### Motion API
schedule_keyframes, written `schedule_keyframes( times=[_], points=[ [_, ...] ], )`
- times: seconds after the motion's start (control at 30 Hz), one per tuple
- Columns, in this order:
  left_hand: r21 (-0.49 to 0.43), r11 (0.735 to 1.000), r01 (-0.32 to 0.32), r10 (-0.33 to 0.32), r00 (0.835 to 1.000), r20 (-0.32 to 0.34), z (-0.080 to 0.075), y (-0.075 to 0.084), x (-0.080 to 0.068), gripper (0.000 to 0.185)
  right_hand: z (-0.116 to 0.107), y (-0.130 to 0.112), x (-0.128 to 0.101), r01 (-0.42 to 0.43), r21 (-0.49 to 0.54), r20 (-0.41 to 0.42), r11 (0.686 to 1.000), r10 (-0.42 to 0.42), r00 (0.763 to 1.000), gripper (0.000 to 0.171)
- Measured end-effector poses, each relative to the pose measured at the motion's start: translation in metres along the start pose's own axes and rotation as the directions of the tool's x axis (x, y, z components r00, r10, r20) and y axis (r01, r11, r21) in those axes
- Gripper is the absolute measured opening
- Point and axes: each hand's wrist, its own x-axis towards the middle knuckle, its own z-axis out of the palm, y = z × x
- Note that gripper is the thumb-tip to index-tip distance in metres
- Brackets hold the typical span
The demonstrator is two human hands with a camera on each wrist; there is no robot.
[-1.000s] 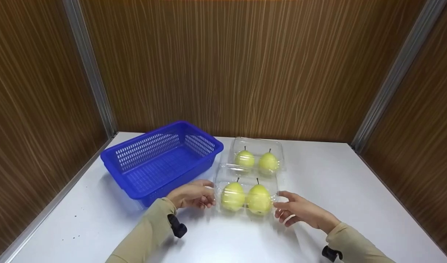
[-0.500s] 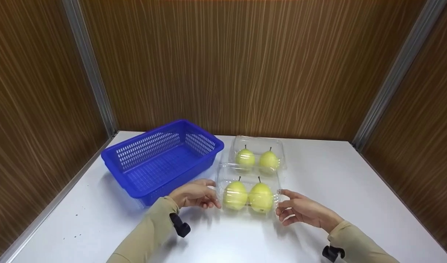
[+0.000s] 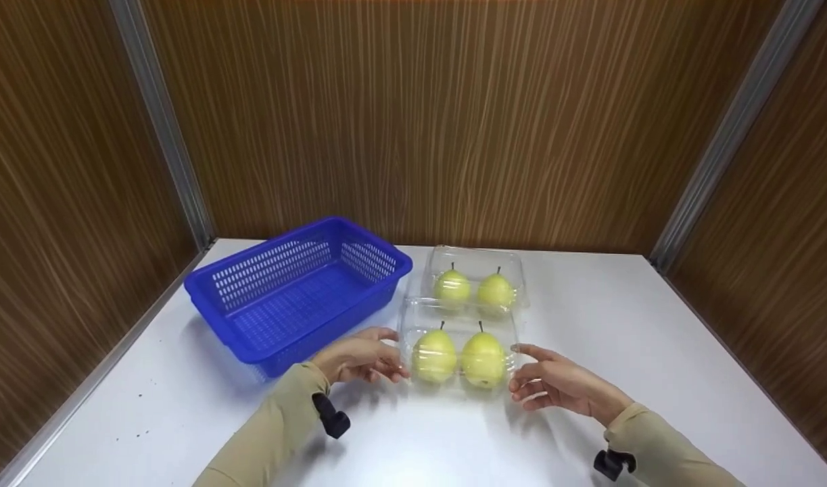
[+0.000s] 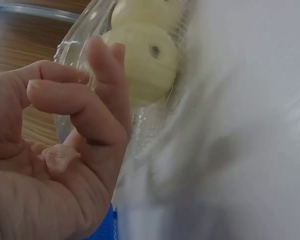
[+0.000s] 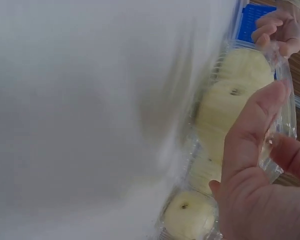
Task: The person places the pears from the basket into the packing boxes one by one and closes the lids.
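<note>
Nearest, two beige sleeves reaching in over the white tabletop (image 3: 623, 325), each with a small black clip near the wrist. Left hand (image 3: 356, 360) at the left end of the near clear box (image 3: 459, 352), fingers curled with tips against its plastic wall, thumb above: grip narrow, closed on the box's left edge. Right hand (image 3: 555, 385) at the right end of the same box, index finger stretched to the top corner, other fingers bent below it, likewise pinching the thin plastic. Inside that near clear box, two yellow-green pears (image 3: 458, 357) side by side, stems up, just between the two hands, box standing on the tabletop at centre. Same box seen through blur in the wrist views, pale pears pressed against the clear wall beside the fingers (image 4: 102, 80). Just behind and touching or nearly touching, a far clear box (image 3: 476, 287) with two more pears, closed lid. Left of both boxes, a blue basket (image 3: 298, 291) with slotted walls, set at an angle, near corner just beside the left hand. Farthest, brown wood-grain walls with grey metal corner strips.
</note>
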Motion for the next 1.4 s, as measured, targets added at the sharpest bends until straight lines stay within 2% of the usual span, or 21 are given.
schedule_keyframes(
  times=[0.3, 0.53, 0.67, 0.83, 0.93, 1.17, 1.4],
  points=[
    [-0.034, 0.999, -0.004, 0.004, 1.0, 0.027, -0.0033, -0.002, -0.0017, 0.081, 0.0025, 0.0021, 0.0002, 0.014, 0.003, -0.047, 1.0, -0.014, 0.999, 0.078],
    [-0.016, 1.0, 0.012, -0.011, 0.999, 0.041, -0.002, -0.0002, 0.0006, 0.074, 0.0028, 0.0022, -0.0018, 0.023, 0.052, -0.02, 0.998, -0.022, 1.0, 0.079],
    [-0.024, 0.999, 0.022, -0.022, 0.999, 0.024, -0.0023, 0.0013, 0.0006, 0.072, 0.0028, 0.0021, -0.0024, 0.02, 0.054, -0.021, 0.998, -0.018, 1.0, 0.08],
    [0.0, 1.0, 0.016, -0.016, 1.0, 0.003, -0.0026, 0.001, -0.0008, 0.077, 0.0017, 0.0013, -0.0026, 0.01, 0.013, -0.079, 1.0, -0.009, 0.997, 0.077],
    [0.011, 1.0, 0.015, -0.015, 1.0, 0.026, -0.0022, 0.0005, -0.0017, 0.081, 0.0002, 0.001, -0.0032, 0.003, 0.0, -0.095, 1.0, -0.003, 0.995, 0.078],
    [-0.059, 0.998, 0.026, -0.021, 0.997, 0.077, 0.0011, 0.0013, -0.003, 0.076, -0.0003, 0.0011, -0.0053, 0.017, 0.017, -0.072, 1.0, -0.016, 0.997, 0.079],
    [-0.037, 0.999, 0.029, -0.027, 0.998, 0.05, 0.0002, 0.0009, -0.0029, 0.078, -0.0006, 0.0021, -0.0063, 0.017, 0.016, -0.087, 1.0, -0.016, 0.996, 0.08]
  ],
)
